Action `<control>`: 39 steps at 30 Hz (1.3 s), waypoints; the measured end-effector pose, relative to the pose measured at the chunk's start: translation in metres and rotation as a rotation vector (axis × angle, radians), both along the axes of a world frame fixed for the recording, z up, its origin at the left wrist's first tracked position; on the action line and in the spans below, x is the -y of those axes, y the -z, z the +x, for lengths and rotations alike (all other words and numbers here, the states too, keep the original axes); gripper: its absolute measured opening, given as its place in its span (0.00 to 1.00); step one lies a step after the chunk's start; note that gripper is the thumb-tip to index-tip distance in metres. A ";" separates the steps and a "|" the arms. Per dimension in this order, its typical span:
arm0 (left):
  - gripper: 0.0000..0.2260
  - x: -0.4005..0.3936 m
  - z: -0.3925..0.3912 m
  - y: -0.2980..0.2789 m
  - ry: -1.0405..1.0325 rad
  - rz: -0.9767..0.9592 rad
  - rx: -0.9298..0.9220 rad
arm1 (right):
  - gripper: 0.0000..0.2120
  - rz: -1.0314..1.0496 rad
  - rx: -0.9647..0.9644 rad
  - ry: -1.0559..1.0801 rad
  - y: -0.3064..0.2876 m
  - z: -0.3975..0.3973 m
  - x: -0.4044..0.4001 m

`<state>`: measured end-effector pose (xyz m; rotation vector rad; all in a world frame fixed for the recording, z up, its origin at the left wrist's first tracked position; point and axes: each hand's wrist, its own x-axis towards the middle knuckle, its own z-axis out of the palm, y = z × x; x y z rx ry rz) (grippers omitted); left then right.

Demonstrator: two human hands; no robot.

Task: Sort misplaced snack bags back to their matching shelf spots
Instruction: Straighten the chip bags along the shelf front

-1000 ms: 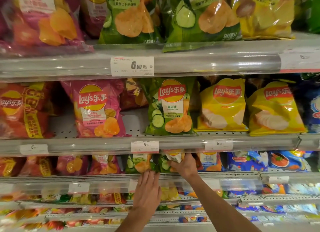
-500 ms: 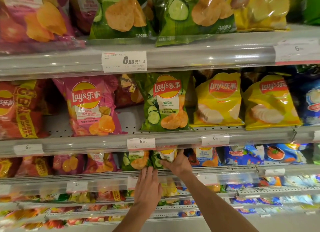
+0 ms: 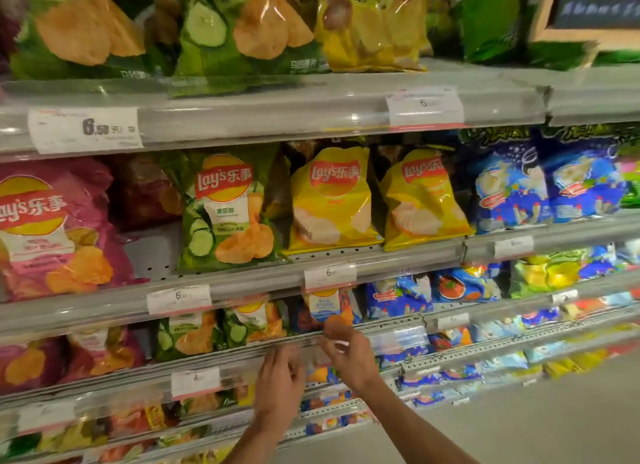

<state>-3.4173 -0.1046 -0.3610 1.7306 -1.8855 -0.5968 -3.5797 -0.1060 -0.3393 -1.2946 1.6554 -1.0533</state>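
Now: both hands empty at the third shelf's edge

Head view. Both hands are raised in front of the third shelf rail (image 3: 346, 339) at about 6 o'clock in the picture. The left hand (image 3: 281, 382) has its fingers loosely bent near the rail and holds nothing. The right hand (image 3: 348, 351), just beside it toward 3 o'clock, also has relaxed fingers around nothing; its fingertips are blurred, so I cannot tell whether they touch the rail. Right above the right hand, at 12 o'clock from it, a blue chip bag (image 3: 327, 309) stands on that shelf. Toward 9 o'clock from it stand two green cucumber bags (image 3: 221, 332). One shelf up, a larger green bag (image 3: 225, 210) stands beside two yellow bags (image 3: 330, 200). A price tag (image 3: 330, 276) sits on the rail above the blue bag.
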 end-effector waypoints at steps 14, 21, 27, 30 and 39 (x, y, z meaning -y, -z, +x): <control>0.06 0.017 -0.222 -0.005 -0.148 0.175 -0.416 | 0.09 0.093 -0.073 0.319 0.007 -0.285 -0.011; 0.06 0.010 -0.276 -0.009 -0.320 0.119 -0.394 | 0.18 0.034 -0.078 0.343 0.004 -0.358 -0.002; 0.28 0.026 -0.278 -0.032 -0.400 0.001 -0.231 | 0.32 -0.036 -0.130 0.263 -0.005 -0.372 0.024; 0.48 0.049 -0.273 -0.043 -0.399 0.159 -0.288 | 0.34 -0.047 -0.073 0.206 -0.004 -0.371 0.042; 0.26 0.097 -0.261 -0.029 -0.191 0.181 -0.517 | 0.44 -0.050 0.030 0.155 0.019 -0.369 0.081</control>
